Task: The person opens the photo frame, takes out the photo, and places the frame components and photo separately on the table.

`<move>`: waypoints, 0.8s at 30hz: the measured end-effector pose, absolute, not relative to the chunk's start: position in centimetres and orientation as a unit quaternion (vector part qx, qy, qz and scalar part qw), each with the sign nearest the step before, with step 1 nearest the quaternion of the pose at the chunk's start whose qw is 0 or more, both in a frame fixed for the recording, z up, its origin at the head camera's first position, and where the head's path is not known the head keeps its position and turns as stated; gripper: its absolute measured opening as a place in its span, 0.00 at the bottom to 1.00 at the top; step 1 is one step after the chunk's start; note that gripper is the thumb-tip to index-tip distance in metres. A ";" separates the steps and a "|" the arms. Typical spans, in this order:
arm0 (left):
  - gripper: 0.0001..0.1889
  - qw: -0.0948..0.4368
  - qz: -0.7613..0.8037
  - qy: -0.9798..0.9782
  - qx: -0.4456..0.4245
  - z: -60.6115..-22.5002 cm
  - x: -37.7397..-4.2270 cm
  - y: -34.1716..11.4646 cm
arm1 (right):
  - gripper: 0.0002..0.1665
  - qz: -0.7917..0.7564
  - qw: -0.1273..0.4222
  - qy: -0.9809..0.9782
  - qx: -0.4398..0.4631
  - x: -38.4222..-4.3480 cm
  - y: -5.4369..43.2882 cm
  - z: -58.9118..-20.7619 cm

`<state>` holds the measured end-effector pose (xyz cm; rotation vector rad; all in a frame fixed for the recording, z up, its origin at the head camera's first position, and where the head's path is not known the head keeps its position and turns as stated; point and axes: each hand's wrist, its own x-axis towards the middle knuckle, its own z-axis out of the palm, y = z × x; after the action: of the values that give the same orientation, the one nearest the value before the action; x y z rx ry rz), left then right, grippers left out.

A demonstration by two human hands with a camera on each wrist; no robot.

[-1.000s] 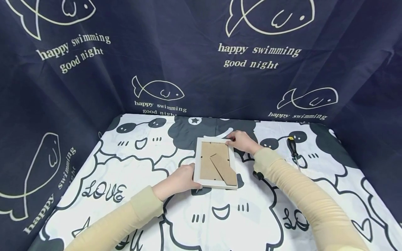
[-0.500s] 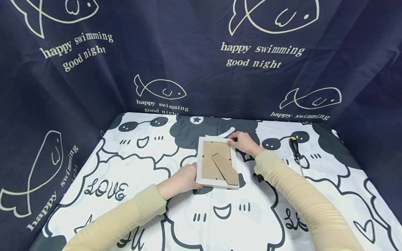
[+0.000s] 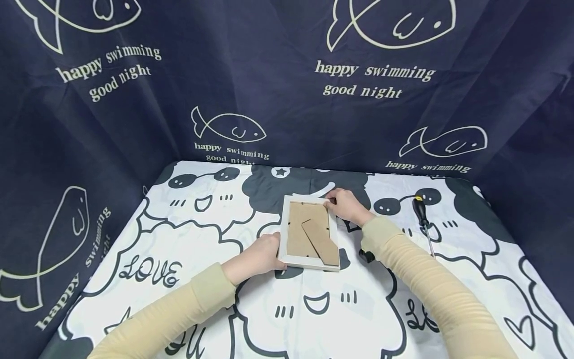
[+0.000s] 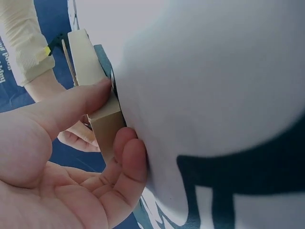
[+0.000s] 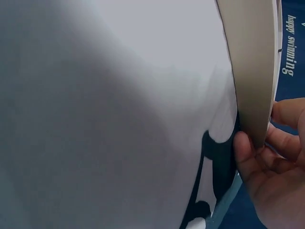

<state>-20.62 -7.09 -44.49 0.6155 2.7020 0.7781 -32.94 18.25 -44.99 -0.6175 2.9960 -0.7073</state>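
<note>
A white-edged photo frame [image 3: 298, 239] lies face down on the patterned cloth, its brown backing and slanted stand flap [image 3: 324, 244] facing up. Small dark tabs show along the backing's edges. My left hand [image 3: 257, 257] grips the near left corner; in the left wrist view its thumb [image 4: 90, 98] presses the near side and curled fingers touch the adjoining side. At the far right corner, my right hand [image 3: 350, 207] pinches the frame. The right wrist view shows the frame's pale side [image 5: 252, 62] between that hand's thumb and fingers. The frame's front is hidden.
A screwdriver [image 3: 420, 212] with a black handle and yellow end lies to the right, its shaft pointing toward my right sleeve. Partly behind that sleeve is a small black object [image 3: 366, 255]. A dark blue fish-print curtain [image 3: 287, 89] closes off the back and sides.
The head view has shifted slightly. Both hands stay at the same corners of the photo frame, which has hardly moved.
</note>
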 end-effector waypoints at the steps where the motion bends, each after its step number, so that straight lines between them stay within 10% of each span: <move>1: 0.38 0.131 0.271 0.930 0.211 -44.5 -20.6 -7.1 | 0.11 -0.227 0.000 0.954 -0.194 -32.9 18.2 -45.0; 24: 0.32 0.096 0.288 0.931 0.203 -44.4 -20.8 -7.7 | 0.14 -0.237 -0.002 0.961 -0.145 -31.7 18.6 -43.9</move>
<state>-20.77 -7.73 -44.43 0.6020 2.7587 0.8535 -31.73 18.60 -43.86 -0.4573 3.0217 -0.7444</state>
